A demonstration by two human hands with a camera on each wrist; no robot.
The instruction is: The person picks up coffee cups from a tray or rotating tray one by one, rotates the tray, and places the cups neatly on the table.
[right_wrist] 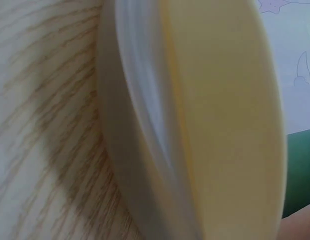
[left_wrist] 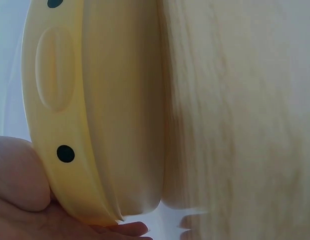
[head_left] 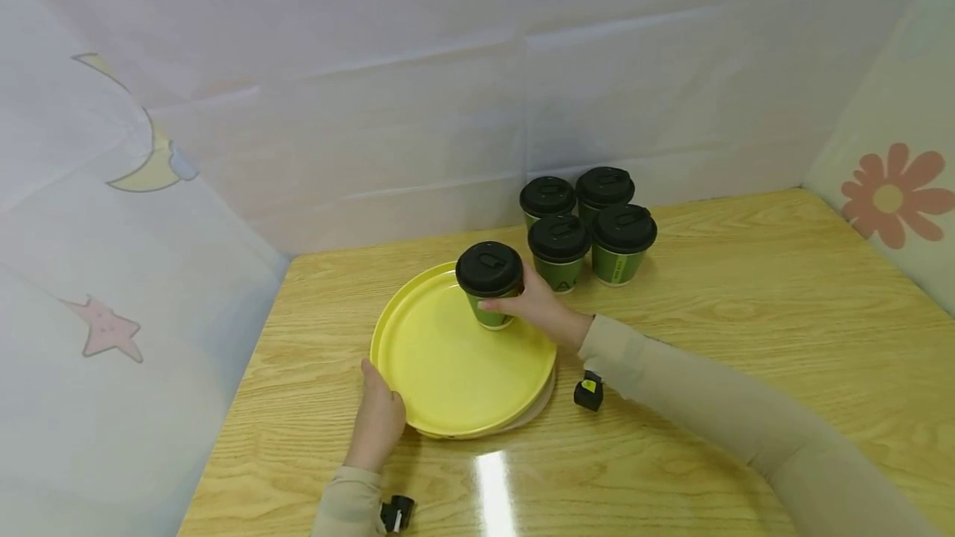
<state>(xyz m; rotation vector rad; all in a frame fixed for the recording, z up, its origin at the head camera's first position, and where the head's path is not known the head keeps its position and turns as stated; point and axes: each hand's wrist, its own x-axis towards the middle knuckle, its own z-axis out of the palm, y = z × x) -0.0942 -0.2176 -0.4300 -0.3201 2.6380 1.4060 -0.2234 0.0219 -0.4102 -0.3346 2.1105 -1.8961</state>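
Observation:
My right hand (head_left: 539,305) grips a green paper cup (head_left: 479,309) with a black lid, thumb across its front. The cup is upright over the far right part of a round yellow tray (head_left: 448,379); whether its base touches the tray I cannot tell. In the right wrist view, a strip of the green cup (right_wrist: 300,170) shows past the tray's side (right_wrist: 224,120). My left hand (head_left: 379,421) holds the tray's near-left rim, and its fingertips (left_wrist: 135,228) show by the lower edge in the left wrist view. Black dots and an oval bump mark the tray's side.
Several more green cups with black lids (head_left: 625,230) stand close together behind and right of the tray. A pale base (head_left: 539,406) shows beneath the tray. The wooden table (head_left: 746,297) meets a pale printed backdrop (head_left: 403,139) at the back and sides.

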